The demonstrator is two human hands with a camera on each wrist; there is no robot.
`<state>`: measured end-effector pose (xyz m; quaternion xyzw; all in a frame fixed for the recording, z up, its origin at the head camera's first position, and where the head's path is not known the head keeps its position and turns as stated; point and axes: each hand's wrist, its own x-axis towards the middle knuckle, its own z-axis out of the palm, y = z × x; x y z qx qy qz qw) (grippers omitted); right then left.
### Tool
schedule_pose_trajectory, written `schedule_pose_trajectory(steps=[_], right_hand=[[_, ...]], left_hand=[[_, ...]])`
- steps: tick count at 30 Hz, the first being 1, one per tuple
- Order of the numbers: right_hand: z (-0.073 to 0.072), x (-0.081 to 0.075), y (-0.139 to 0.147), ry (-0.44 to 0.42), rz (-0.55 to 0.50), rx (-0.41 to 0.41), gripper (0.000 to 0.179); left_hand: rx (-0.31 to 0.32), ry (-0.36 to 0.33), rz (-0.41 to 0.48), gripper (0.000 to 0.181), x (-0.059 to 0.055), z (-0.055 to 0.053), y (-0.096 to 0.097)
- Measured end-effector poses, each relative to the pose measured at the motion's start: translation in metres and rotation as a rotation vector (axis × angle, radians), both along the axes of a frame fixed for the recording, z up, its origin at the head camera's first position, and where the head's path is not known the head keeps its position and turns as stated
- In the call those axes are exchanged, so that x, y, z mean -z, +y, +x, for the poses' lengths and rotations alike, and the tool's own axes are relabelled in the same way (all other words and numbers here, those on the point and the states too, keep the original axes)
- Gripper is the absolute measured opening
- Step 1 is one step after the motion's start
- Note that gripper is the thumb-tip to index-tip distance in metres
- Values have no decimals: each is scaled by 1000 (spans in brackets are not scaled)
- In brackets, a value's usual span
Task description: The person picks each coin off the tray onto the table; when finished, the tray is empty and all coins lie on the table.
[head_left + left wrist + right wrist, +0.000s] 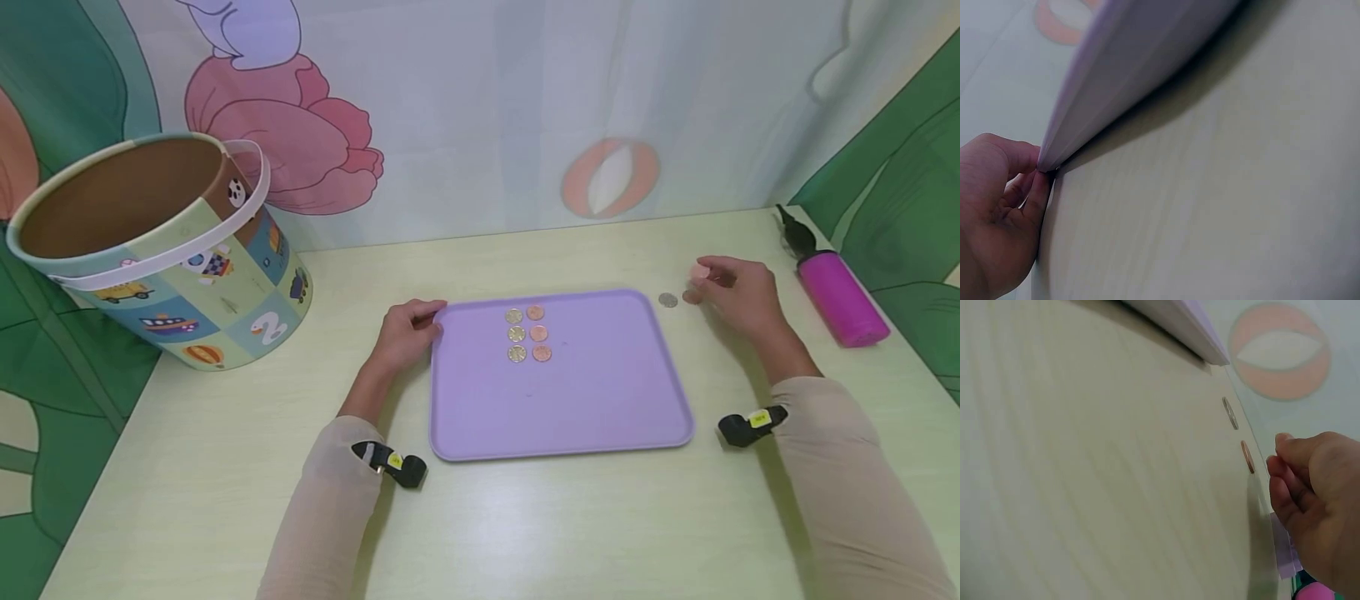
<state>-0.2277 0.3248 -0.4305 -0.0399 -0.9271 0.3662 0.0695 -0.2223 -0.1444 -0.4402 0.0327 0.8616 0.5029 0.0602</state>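
Note:
The lavender tray (pixel 600 375) lies on the table with two short columns of coins on it. Gold-coloured coins (pixel 517 334) form the left column, copper-coloured coins (pixel 538 333) the right. At the tray's far left corner my left hand (pixel 405 337) pinches the rim between thumb and fingers. Beyond the tray's right side, my right hand (pixel 738 296) is raised over the table, a pale copper coin (pixel 700 272) between its fingertips. The right wrist view hides that coin behind the fingers. Just below them, a silver coin (pixel 667 300) and another copper coin (pixel 691 297) lie on the table.
A big patterned bucket (pixel 247 308) with a white handle stands at the far left. To the right of my right hand lies a magenta pump (pixel 843 298) with a black nozzle. A printed curtain (pixel 465 125) hangs behind the table's back edge.

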Motion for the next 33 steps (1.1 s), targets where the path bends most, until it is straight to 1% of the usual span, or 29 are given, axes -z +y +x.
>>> schedule_pose_trajectory(steps=[4,10,17,23,33], right_hand=[[2,3,3,6,65,32,45],[7,1,3,-7,93,52,41],[8,2,6,-99,104,49,42],[7,1,10,-162,111,14,46],[2,-4,20,-234,106,-49,53]], left_hand=[[0,0,6,41,-1,1,0],[-5,-8,7,41,0,0,-1],[1,-1,4,41,2,-1,-2],[-2,2,1,41,1,-1,-2],[-4,-7,6,41,2,-1,0]])
